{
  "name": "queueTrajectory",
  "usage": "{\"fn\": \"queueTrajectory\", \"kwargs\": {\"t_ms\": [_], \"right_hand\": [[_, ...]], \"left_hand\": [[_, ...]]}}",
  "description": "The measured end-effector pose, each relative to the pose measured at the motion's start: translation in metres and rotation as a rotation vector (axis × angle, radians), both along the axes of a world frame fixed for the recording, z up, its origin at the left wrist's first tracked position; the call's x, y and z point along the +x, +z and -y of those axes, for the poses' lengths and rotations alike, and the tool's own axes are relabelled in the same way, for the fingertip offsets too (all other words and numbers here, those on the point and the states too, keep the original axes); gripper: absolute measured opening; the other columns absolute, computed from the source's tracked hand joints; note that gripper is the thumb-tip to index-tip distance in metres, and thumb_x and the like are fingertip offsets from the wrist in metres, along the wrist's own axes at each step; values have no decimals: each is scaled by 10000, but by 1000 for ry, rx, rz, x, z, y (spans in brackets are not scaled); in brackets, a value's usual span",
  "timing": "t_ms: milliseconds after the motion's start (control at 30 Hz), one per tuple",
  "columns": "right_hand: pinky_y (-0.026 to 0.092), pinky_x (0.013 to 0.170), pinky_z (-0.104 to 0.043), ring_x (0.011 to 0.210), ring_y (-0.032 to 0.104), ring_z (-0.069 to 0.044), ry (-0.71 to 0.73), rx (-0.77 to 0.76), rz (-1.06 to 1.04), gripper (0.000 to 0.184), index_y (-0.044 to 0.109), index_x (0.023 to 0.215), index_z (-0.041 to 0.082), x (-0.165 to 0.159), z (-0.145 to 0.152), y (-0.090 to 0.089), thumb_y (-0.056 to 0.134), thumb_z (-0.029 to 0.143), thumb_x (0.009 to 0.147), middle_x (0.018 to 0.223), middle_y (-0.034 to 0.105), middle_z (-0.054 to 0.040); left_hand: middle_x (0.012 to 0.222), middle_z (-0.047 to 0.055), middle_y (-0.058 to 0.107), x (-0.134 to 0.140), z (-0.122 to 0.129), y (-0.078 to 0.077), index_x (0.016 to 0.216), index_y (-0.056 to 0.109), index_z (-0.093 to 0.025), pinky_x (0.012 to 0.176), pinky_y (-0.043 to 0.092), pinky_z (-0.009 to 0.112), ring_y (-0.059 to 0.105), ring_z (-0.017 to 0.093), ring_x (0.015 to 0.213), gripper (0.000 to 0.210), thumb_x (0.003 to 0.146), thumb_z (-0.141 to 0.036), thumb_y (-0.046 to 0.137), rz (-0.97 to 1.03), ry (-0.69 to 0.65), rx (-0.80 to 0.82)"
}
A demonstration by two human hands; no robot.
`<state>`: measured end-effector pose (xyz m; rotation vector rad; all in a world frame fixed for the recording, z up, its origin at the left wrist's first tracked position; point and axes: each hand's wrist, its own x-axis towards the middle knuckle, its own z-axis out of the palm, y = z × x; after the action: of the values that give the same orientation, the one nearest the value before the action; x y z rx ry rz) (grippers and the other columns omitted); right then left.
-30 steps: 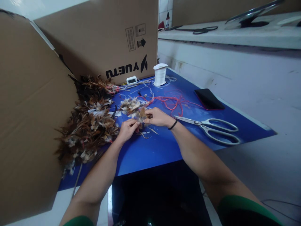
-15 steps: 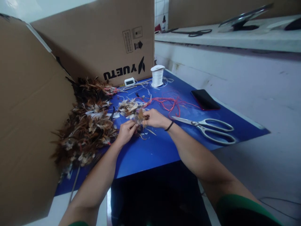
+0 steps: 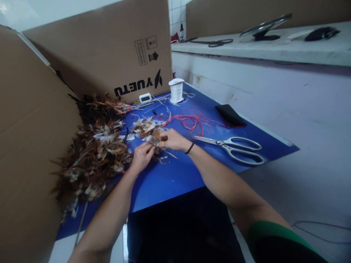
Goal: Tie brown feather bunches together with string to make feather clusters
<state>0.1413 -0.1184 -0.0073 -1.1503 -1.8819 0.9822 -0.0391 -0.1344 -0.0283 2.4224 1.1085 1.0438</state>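
Feather tuft [image 3: 156, 135], one: lying just left of frame centre between left hand [image 3: 143, 155] and right hand [image 3: 172, 140], both pinching it, neither nearer; long axis indistinct. Loose feathers [image 3: 146, 126]: lying just beyond, toward upper left.

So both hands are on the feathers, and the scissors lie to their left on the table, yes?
Wrong side: in the head view, the left hand and right hand are on the feathers, but the scissors lie to their right on the table.

The blue table [image 3: 172, 182] bears feathers [image 3: 94, 160] and scissors [image 3: 221, 143].
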Motion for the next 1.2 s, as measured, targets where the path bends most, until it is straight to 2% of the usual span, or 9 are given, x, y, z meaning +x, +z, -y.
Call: {"fn": "queueTrajectory", "kwargs": {"t_ms": [167,367,567,667,733,867,967,1033,1200], "right_hand": [[391,479,-215,468,489,-73,22,-212,-351,129,584,689,139,4,7,13,635,254,661,550,566,23],[418,493,-209,485,511,-64,-159,-29,-651,265,598,752,133,25,3,24,676,377,683,612,613,0],[372,459,-191,470,480,-55,-377,55,-644,211,585,778,140,34,-3,25,665,306,676,583,573,24],[376,472,-198,481,474,-62,-385,74,-545,189,591,793,134,35,-4,22,651,265,672,578,558,29],[398,506,-211,506,485,-71,-326,74,-412,155,600,772,131,34,-5,18,642,243,674,597,576,18],[437,649,-254,650,579,-126,-207,97,113,58,642,727,146,31,-8,3,590,153,702,693,648,-29],[436,741,-307,829,619,-206,-353,170,530,169,677,828,161,28,-11,-6,529,129,752,888,675,-97],[435,771,-338,927,602,-259,-447,205,711,217,670,935,139,25,-14,-11,509,154,789,1008,644,-157],[426,802,-359,1009,562,-303,-523,200,904,277,648,989,69,22,-23,-19,433,121,822,1029,613,-225]], "left_hand": [[563,18,540,-2,0,4,505,553,-166,616,387,240,505,110,592,386,861,-298,478,52,2,-62],[554,13,568,-5,-2,1,606,635,-162,568,427,237,537,118,583,331,846,-353,514,296,-18,-258],[613,-4,560,-6,-3,-2,799,677,-162,414,395,219,504,84,441,243,818,-374,558,603,-2,-399],[795,17,593,-8,-5,2,765,665,-156,383,375,205,491,48,414,219,793,-361,592,728,23,-382],[863,22,592,-9,-5,6,745,658,-153,376,361,195,478,29,407,212,789,-352,599,783,54,-352],[789,5,563,-13,-6,14,715,652,-144,368,345,181,459,21,404,211,781,-339,608,863,123,-270],[714,-7,530,-14,-7,16,702,649,-142,359,345,179,472,38,421,217,777,-341,609,902,144,-254],[687,-10,516,-14,-7,17,706,651,-143,354,343,175,485,46,438,220,774,-348,609,904,159,-253],[675,-6,520,-12,-6,16,699,657,-137,358,354,163,484,45,449,229,770,-350,612,884,157,-254]]}}
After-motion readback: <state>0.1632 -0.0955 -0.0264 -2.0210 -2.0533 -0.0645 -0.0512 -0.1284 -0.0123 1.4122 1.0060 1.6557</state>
